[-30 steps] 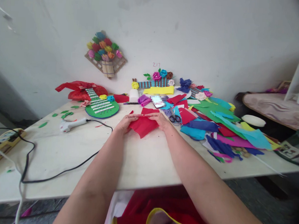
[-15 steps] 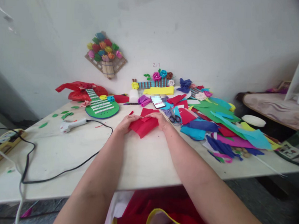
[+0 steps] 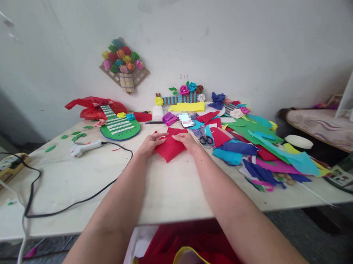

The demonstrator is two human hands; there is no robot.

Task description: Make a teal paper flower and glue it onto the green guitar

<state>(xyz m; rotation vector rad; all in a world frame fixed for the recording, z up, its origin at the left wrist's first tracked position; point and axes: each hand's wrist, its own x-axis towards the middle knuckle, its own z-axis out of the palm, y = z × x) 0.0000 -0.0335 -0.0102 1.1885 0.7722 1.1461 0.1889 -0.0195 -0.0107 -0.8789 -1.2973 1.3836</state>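
Observation:
A piece of red crepe paper (image 3: pixel 170 149) is held just over the white table, between my two hands. My left hand (image 3: pixel 151 143) grips its left side, thumb on top and fingers underneath. At the right edge, my right hand (image 3: pixel 188 142) pinches the paper, its thumb pointing inward. The sheet's near corner points toward me, and its far edge shows beyond my thumbs. Scissors (image 3: pixel 206 140) with dark handles lie to the right of my right hand. Behind the paper are a phone (image 3: pixel 185 120) with a lit screen and a folded purple paper (image 3: pixel 169 118).
Coloured paper scraps (image 3: pixel 237 148) cover the table's right side. At left lie a white glue gun (image 3: pixel 87 147) with a black cord (image 3: pixel 102 190), a green guitar-shaped craft (image 3: pixel 120 128), and a power strip (image 3: pixel 8 170). A green bottle (image 3: pixel 348 172) stands at the right edge.
My thumbs have drawn apart from the middle of the red paper, toward its sides. Both hands still hold it in about the same place.

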